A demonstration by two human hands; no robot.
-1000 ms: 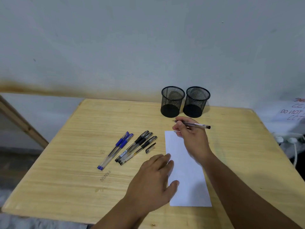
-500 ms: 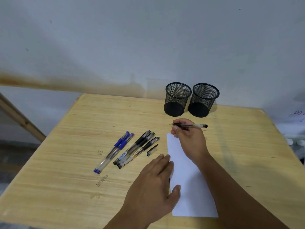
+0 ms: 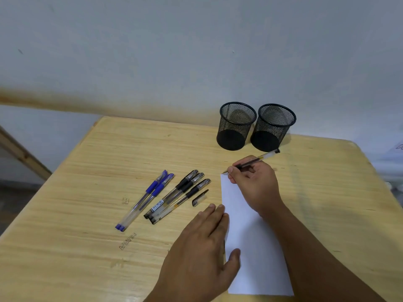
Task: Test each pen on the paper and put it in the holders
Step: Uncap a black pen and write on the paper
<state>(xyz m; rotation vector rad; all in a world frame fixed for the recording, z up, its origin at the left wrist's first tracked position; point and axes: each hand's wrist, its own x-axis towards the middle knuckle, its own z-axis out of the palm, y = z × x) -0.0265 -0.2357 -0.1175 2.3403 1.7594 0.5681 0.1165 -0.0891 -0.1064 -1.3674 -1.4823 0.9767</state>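
Observation:
My right hand (image 3: 254,184) grips an uncapped black pen (image 3: 265,156), its tip pointing left just above the far left corner of the white paper (image 3: 257,247). My left hand (image 3: 200,251) lies flat with straight fingers on the paper's left edge. The pen's loose black cap (image 3: 199,198) lies left of the paper. Farther left lie three capped black pens (image 3: 176,196) and two blue pens (image 3: 145,199). Two black mesh holders stand at the back, the left one (image 3: 236,125) and the right one (image 3: 272,127), both with nothing visible inside.
Everything sits on a light wooden table (image 3: 87,214) against a pale wall. A slanted wooden beam (image 3: 21,153) shows at the far left, beyond the table's edge. Faint marks are printed on the tabletop near the blue pens.
My right hand has tilted the pen from level to slanted, bringing its tip down toward the paper's far left corner. The left hand stays on the paper.

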